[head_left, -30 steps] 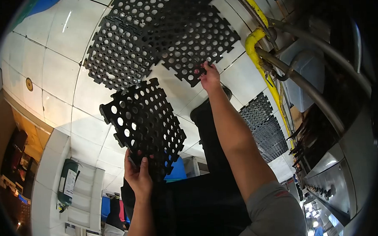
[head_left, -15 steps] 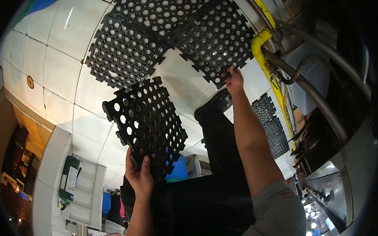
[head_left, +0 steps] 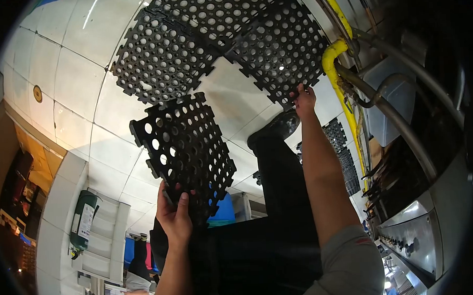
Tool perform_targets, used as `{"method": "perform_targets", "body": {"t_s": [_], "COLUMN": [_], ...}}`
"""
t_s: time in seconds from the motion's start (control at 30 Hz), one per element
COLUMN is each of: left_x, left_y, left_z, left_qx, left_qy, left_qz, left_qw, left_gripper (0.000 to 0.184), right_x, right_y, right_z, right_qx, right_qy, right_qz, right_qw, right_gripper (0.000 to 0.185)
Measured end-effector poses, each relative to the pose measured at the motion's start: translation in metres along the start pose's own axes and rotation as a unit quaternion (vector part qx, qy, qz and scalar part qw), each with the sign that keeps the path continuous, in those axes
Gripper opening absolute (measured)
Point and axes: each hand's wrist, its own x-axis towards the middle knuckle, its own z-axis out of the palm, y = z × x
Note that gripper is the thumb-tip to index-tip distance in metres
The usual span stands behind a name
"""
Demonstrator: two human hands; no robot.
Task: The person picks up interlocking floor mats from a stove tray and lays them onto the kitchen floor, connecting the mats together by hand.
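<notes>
My left hand (head_left: 175, 216) grips the lower edge of a black perforated rubber mat tile (head_left: 186, 144), which is tilted up off the floor. My right hand (head_left: 305, 99) is closed on the near corner of another black tile (head_left: 282, 50) at the upper right. That tile lies alongside a top tile (head_left: 220, 14), their edges meeting. A third tile (head_left: 164, 56) lies at the upper left, its lower corner near the top of the held tile. White floor tiles show between them.
Yellow pipe (head_left: 330, 64) and metal pipes run down the right, beside a clear container (head_left: 387, 104). More mat tiles (head_left: 342, 153) lie behind my right forearm. A green cylinder (head_left: 84, 220) stands lower left. Another person (head_left: 137, 289) is at the bottom. My shoe (head_left: 283, 125) is near my right hand.
My right hand has moved right and slightly down with the corner of its tile, which has swung rightward and now lies flatter against the top tile. My left hand still holds its tile, nearly unmoved.
</notes>
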Motion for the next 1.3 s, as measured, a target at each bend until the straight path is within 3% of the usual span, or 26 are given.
{"method": "perform_targets", "body": {"t_s": [0.13,0.33,0.47,0.63,0.73,0.9,1.07,1.1,1.17,1.23,1.3], "left_x": [0.0,-0.002,-0.004,-0.003,-0.004,-0.006,-0.007,-0.007,-0.01,-0.015,-0.023], "left_y": [0.002,-0.004,0.0,-0.001,-0.005,-0.005,-0.006,-0.004,-0.002,-0.005,-0.005], "left_z": [-0.005,-0.008,-0.005,-0.006,-0.007,-0.008,-0.009,-0.009,-0.011,-0.01,-0.012], "left_qx": [0.051,-0.008,-0.009,0.046,-0.015,0.013,0.001,-0.003,-0.013,-0.031,-0.046], "left_qy": [0.016,0.017,0.013,0.008,0.013,0.009,0.001,-0.001,-0.005,0.008,0.009], "left_qz": [0.016,-0.004,0.004,0.031,0.0,0.009,0.007,-0.004,-0.018,-0.011,0.003], "left_qw": [0.998,1.0,1.0,0.998,1.0,1.0,1.0,1.0,1.0,0.999,0.999], "left_gripper": [0.054,0.054,0.054,0.054,0.053,0.054,0.055,0.055,0.055,0.055,0.055], "right_x": [0.001,0.006,0.007,0.025,0.012,0.017,0.022,0.033,0.019,-0.029,-0.087], "right_y": [-0.001,0.002,0.011,0.016,0.001,0.003,0.007,0.02,0.021,0.012,0.001], "right_z": [0.001,-0.004,-0.002,-0.003,-0.005,-0.002,-0.006,-0.01,-0.019,-0.027,-0.042], "right_qx": [0.011,-0.005,-0.02,-0.028,-0.028,-0.059,-0.068,-0.189,-0.414,-0.456,-0.469], "right_qy": [0.008,-0.007,-0.009,-0.001,-0.005,0.018,0.019,0.075,0.17,0.152,0.061], "right_qz": [-0.005,0.002,-0.002,0.005,0.0,-0.01,-0.022,-0.08,-0.193,-0.188,-0.167], "right_qw": [1.0,1.0,1.0,1.0,1.0,0.998,0.997,0.976,0.873,0.856,0.865], "right_gripper": [0.019,0.017,0.028,0.018,0.017,0.017,0.037,0.043,0.063,0.065,0.059]}}
